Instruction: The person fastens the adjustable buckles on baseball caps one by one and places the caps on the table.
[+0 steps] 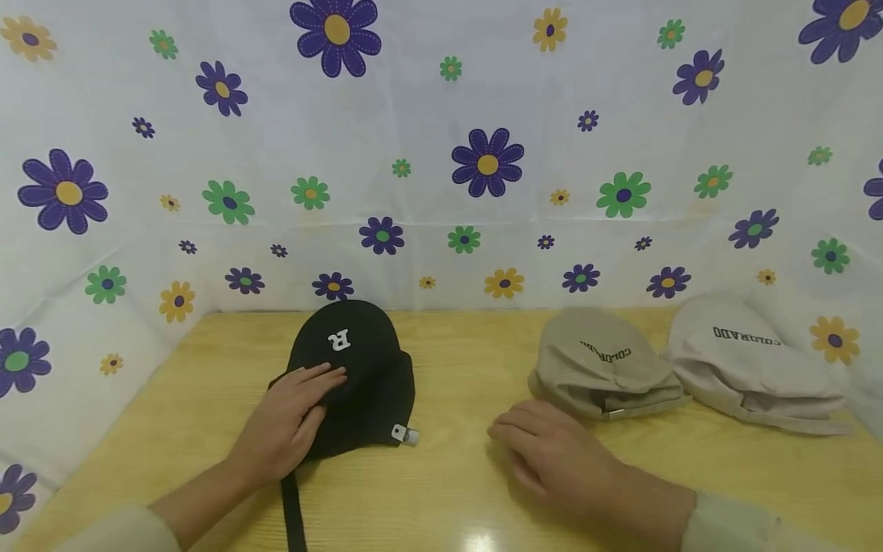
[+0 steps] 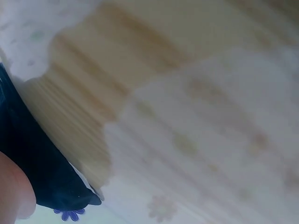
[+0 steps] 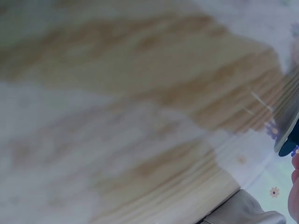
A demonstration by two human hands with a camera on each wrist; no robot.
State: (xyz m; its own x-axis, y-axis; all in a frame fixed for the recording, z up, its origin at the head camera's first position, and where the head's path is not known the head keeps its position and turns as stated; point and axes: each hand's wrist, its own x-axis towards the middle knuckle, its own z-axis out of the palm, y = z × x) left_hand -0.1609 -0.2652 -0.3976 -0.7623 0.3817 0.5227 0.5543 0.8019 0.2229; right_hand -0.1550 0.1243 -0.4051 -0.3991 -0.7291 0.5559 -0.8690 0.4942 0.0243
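Note:
A black cap (image 1: 369,399) with a white letter R lies on the table at left of centre in the head view. My left hand (image 1: 283,422) rests on its near left side, fingers stretched across the fabric below the letter. A black strap (image 1: 293,514) hangs toward the table's front, and a small metal clasp (image 1: 405,435) sits at the cap's right edge. My right hand (image 1: 552,460) is low over the table with loosely bent fingers and nothing in them. Just behind it lies a tan cap (image 1: 593,356) lettered COLORADO. Part of the black cap (image 2: 37,154) shows in the left wrist view.
A pale, off-white cap (image 1: 745,360), also lettered COLORADO, sits at the far right beside the tan one. The yellow wood-grain table (image 1: 469,368) meets a white flower-print cloth (image 1: 428,115) at the back and sides.

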